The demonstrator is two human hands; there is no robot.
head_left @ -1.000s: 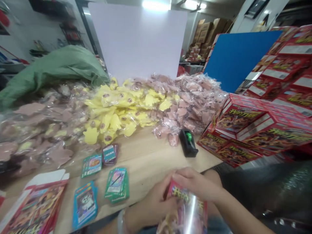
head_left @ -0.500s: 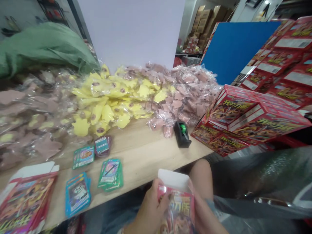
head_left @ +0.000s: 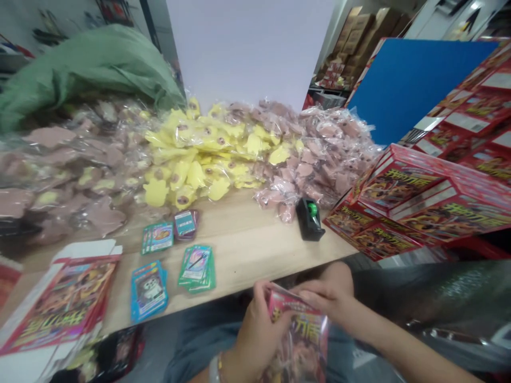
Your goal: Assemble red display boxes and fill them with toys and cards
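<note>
I hold a small red printed box (head_left: 299,340) in front of me, below the near edge of the wooden table (head_left: 247,255). My left hand (head_left: 257,332) grips its left side with the thumb on the front. My right hand (head_left: 327,300) has its fingers curled over the box's top end. The box's top looks closed under my right fingers. Several stacks of green and blue cards (head_left: 195,268) lie on the table just beyond my hands.
A heap of yellow and pink toys in clear bags (head_left: 207,154) covers the back of the table. A black tape dispenser (head_left: 309,219) stands at the right. Stacked red boxes (head_left: 419,197) fill the right side, flat red cartons (head_left: 59,303) the left corner. A green sack (head_left: 88,69) lies behind.
The white flap that stood open on the box half a second ago is now folded down. My right hand has come over the top of the box.
</note>
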